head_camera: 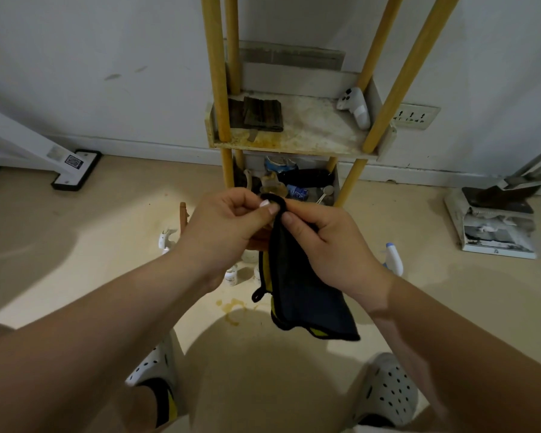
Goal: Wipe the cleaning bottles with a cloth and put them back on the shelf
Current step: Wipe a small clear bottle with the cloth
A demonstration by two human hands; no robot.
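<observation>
A dark cloth with a yellow underside [303, 295] hangs in front of me. My left hand [228, 226] and my right hand [322, 242] both pinch its top edge close together. Behind the hands stands a narrow shelf [294, 142] with yellow wooden posts. On the floor below my hands stand spray bottles: one white [166, 240] at the left, one with a blue-white head [393, 257] at the right, and small white bottles [231, 275] partly hidden by my left wrist. A white spray head [355, 107] lies on the stained shelf board.
Dark folded pads [261, 114] lie on the shelf board. The lower shelf [294, 182] holds cluttered items. A wall socket [414, 115] sits at the right. A dustpan with debris [494, 220] stands on the floor right, a white appliance base [75, 170] left. A yellowish stain [231, 309] marks the floor.
</observation>
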